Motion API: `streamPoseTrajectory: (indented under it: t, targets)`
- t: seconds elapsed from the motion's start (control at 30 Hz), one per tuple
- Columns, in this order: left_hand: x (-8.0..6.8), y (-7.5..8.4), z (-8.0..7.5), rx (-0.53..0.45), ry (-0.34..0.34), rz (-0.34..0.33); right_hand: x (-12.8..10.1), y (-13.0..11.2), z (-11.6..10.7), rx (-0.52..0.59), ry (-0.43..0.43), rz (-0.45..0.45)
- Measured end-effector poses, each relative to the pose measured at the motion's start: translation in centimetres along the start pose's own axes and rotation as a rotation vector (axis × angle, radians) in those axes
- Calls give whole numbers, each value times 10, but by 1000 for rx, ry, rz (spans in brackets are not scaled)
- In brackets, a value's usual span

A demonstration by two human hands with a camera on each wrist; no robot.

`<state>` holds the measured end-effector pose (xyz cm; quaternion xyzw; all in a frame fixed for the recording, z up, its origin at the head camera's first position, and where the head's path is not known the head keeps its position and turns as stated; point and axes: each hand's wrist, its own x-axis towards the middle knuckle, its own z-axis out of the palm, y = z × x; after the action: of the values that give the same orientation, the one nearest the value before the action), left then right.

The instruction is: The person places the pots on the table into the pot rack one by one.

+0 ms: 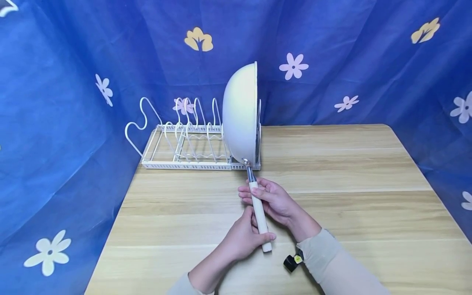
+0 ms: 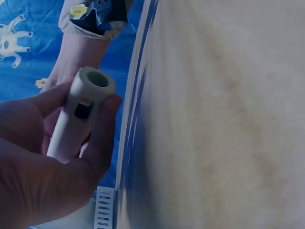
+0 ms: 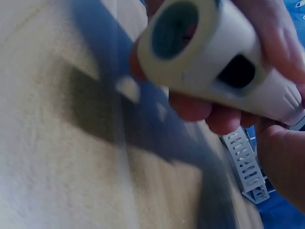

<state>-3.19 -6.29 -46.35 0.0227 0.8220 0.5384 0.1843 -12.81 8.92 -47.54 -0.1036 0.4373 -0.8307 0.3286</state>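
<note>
A white wok [image 1: 239,110] stands on its side at the right end of a white wire rack [image 1: 184,166], its open face turned right. Its pale handle [image 1: 259,217] slants down toward me from a metal neck. Near the handle's end, my left hand [image 1: 241,239] grips it with the thumb across the top. My right hand [image 1: 278,205] holds the handle higher up, just below the neck, thumb on top and fingers underneath. In the left wrist view, the handle [image 2: 66,129] shows a hollow end and a side slot. The inside of the wok is hidden.
Wire dividers [image 1: 200,139] rise along the rack left of the wok. The rack sits at the back left of a wooden table [image 1: 350,196]. Blue flowered curtain [image 1: 324,32] hangs behind and at both sides. A black strap mount [image 1: 291,263] is at my right wrist.
</note>
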Motion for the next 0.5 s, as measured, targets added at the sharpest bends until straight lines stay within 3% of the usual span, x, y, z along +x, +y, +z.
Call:
streamPoseTrajectory:
  t: [0.27,0.5]
  targets:
    - [8,0,-6,152,-30,19,3,5,0,-11,47,-11]
    - [11,1,-13,81,-120,0,3,9,0,-84,65,-31]
